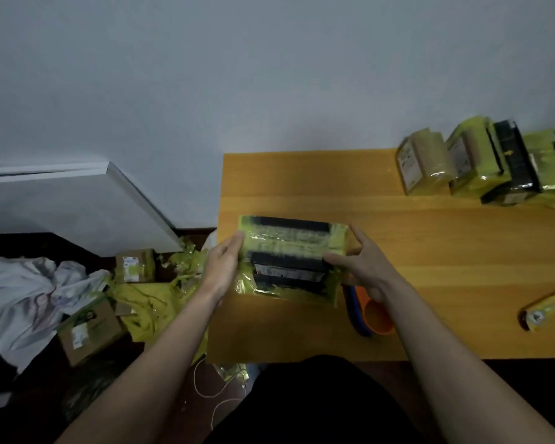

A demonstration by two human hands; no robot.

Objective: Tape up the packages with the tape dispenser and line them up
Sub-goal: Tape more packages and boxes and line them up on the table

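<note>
You hold a black package (290, 256) between both hands over the left part of the wooden surface (430, 245). It is flat and dark, banded with yellow-green tape, with a white label across its near half and loose clear wrap along the bottom edge. Your left hand (222, 262) lies along its left end, fingers nearly straight against it. Your right hand (367, 264) grips the right end, thumb on the front, fingers curled behind. The orange and blue tape dispenser (370, 310) lies on the surface beneath your right wrist. A row of taped packages (481, 161) stands at the far right by the wall.
</note>
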